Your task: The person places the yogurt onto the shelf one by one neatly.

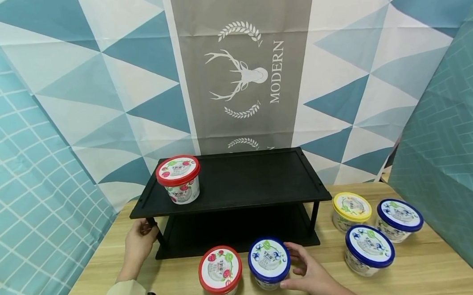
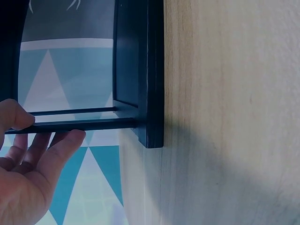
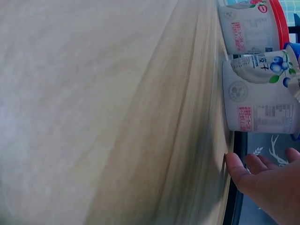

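A black two-tier rack (image 1: 246, 178) stands on the wooden table. Its front left post (image 2: 101, 124) is pinched between the thumb and fingers of my left hand (image 1: 139, 242). On the top tier, toward the left, sits a red-lidded tub (image 1: 179, 179) with strawberry pictures. In front of the rack are another red-lidded tub (image 1: 220, 268) and, just right of it, a blue-lidded tub (image 1: 268, 260) with blueberry pictures. My right hand (image 1: 307, 270) is at the right side of that blue-lidded tub, fingers spread. In the right wrist view, a gap shows between the hand (image 3: 265, 185) and the tub (image 3: 260, 101).
Right of the rack stand a yellow-lidded tub (image 1: 351, 208) and two more blue-lidded tubs, one farther back (image 1: 400, 217) and one nearer (image 1: 369, 247). A patterned curtain with a deer print (image 1: 245, 75) hangs behind. The lower tier (image 1: 241, 229) lies under the top.
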A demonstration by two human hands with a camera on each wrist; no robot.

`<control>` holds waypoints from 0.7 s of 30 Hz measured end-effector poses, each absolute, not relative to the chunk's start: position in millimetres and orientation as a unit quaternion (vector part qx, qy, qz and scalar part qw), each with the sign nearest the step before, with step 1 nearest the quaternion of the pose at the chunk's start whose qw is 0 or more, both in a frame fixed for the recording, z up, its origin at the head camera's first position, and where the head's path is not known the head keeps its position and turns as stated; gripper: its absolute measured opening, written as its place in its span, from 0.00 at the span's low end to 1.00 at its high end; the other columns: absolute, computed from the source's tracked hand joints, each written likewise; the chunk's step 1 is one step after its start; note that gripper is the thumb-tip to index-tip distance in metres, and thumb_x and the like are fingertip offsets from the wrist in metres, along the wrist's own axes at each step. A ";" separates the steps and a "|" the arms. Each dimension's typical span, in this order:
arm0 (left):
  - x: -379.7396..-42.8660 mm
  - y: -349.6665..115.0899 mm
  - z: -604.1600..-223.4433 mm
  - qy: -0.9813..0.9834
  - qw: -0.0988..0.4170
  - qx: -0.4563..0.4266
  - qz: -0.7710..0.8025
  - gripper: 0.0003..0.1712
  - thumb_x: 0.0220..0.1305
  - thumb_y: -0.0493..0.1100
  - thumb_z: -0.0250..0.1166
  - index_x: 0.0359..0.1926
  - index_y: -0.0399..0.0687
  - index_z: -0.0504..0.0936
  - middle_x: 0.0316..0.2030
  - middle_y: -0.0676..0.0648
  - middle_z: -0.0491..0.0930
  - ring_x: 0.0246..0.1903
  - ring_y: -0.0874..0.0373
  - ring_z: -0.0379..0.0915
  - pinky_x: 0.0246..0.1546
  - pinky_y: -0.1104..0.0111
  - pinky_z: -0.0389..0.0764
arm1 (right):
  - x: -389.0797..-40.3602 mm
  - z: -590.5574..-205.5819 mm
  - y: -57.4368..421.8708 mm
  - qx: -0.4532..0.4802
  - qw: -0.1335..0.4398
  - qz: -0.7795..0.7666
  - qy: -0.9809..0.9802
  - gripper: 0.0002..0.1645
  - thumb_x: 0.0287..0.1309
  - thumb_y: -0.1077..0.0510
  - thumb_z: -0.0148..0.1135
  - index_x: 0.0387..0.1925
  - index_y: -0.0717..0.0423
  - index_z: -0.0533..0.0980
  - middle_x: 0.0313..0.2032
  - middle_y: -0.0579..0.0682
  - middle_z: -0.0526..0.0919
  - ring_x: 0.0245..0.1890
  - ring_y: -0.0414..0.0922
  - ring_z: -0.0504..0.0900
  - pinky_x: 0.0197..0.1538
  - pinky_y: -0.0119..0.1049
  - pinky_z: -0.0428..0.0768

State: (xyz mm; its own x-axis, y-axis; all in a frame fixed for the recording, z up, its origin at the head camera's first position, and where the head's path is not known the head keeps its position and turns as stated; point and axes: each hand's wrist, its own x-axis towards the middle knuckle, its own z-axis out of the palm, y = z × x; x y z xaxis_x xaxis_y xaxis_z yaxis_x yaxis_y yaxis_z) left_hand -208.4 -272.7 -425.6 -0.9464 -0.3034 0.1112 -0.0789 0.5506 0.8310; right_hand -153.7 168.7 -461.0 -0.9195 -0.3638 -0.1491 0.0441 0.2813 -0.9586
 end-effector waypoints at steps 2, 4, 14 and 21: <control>-208.1 -273.0 -426.5 -0.872 0.122 0.111 -0.460 0.22 0.67 0.41 0.51 0.58 0.34 0.66 0.54 0.30 0.71 0.53 0.40 0.70 0.37 0.74 0.79 | -153.7 -461.8 166.9 -0.104 0.174 -0.591 0.781 0.54 0.48 0.50 0.71 0.70 0.55 0.50 0.65 0.64 0.60 0.62 0.61 0.65 0.58 0.52 0.73; -207.9 -272.9 -427.0 -0.872 0.123 0.112 -0.460 0.22 0.67 0.41 0.51 0.58 0.34 0.66 0.54 0.30 0.71 0.52 0.40 0.71 0.37 0.74 0.80 | -153.6 -462.5 164.8 -0.106 0.175 -0.593 0.779 0.55 0.48 0.50 0.71 0.70 0.57 0.49 0.65 0.64 0.60 0.63 0.61 0.65 0.59 0.51 0.73; -206.6 -271.9 -425.1 -0.873 0.122 0.107 -0.461 0.21 0.68 0.41 0.51 0.58 0.34 0.66 0.54 0.30 0.71 0.53 0.40 0.70 0.38 0.72 0.80 | -152.3 -462.7 153.4 -0.102 0.177 -0.594 0.778 0.61 0.43 0.51 0.74 0.69 0.65 0.47 0.65 0.68 0.59 0.61 0.59 0.69 0.61 0.47 0.73; -207.6 -272.2 -424.6 -0.873 0.123 0.108 -0.459 0.21 0.67 0.41 0.52 0.57 0.34 0.66 0.54 0.29 0.71 0.53 0.40 0.71 0.37 0.75 0.79 | -152.3 -464.0 147.6 -0.085 0.177 -0.584 0.788 0.65 0.39 0.48 0.76 0.70 0.66 0.46 0.66 0.70 0.56 0.64 0.65 0.63 0.63 0.56 0.67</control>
